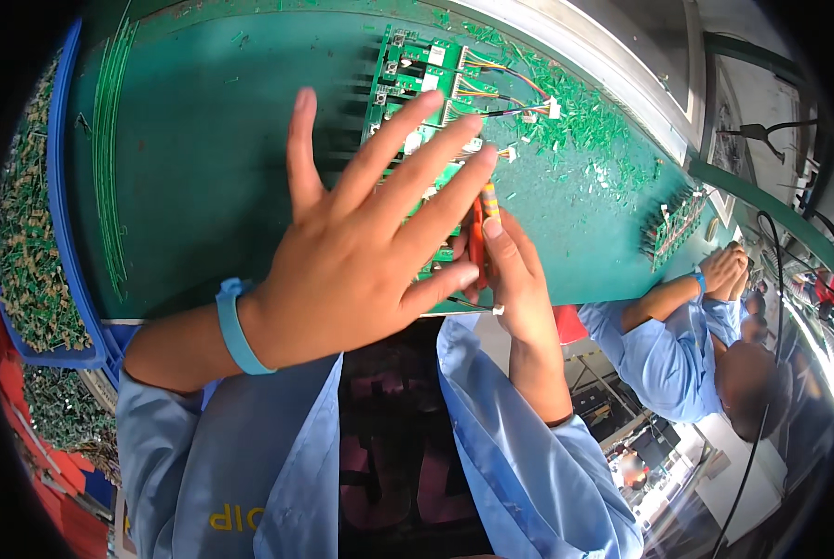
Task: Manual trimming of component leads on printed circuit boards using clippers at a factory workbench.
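Note:
My left hand [366, 228] is spread wide, palm down, over a row of green circuit boards [435, 58] and holds nothing. Its fingers hide the middle of the row. Beside it my right hand [517, 270] is closed around pliers [476, 240] with red and yellow handles; their jaws are hidden. Coloured wire leads with a white plug [554, 107] run from the boards to the right. Another short lead with a small white plug [498, 309] hangs at the table's near edge, just below my right hand.
Thin green strips [109, 158] lie on the green table [203, 121] at left. Green scraps [575, 140] litter its far right. A blue bin [67, 200] full of clippings stands at left. More boards [675, 226] lie near a co-worker in a blue smock [659, 359].

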{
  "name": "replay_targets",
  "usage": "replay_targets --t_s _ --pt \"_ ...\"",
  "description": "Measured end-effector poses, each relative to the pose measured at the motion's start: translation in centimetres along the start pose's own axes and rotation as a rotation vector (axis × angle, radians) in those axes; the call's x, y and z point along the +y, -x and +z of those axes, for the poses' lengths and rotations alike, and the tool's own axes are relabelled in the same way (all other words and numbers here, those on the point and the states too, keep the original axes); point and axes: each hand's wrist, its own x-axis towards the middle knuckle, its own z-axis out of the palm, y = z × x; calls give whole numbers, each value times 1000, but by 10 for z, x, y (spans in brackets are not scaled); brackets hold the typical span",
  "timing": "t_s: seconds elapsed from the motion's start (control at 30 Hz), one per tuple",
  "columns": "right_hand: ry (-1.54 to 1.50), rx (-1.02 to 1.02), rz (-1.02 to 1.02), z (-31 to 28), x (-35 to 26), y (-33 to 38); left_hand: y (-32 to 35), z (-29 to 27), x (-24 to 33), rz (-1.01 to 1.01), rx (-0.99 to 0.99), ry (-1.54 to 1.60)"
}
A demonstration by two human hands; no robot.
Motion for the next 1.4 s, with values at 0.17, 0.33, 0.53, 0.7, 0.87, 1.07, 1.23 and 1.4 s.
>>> replay_targets --t_s 0.17,0.33,0.53,0.7,0.87,1.07,1.23,1.4 --pt "-38 -2 -37 6 -3 -7 -15 15 -24 -7 18 -31" --pt "-64 40 -50 8 -4 -7 -15 26 -33 -5 1 -17" --pt "-49 40 -82 9 -8 -9 -16 30 -33 -5 12 -33" --pt "-8 13 -87 3 -6 -14 -17 28 -32 -10 6 -37" --pt "123 77 -56 7 -10 -13 -17 28 -32 -9 24 -17" --pt "34 97 32 0 -8 -17 -18 30 -33 -10 33 -6" --pt "-87 -12 -52 -9 -22 -34 -17 27 -33 -5 41 20" --pt "-110 101 -110 5 -29 -50 -17 27 -34 -13 35 53"
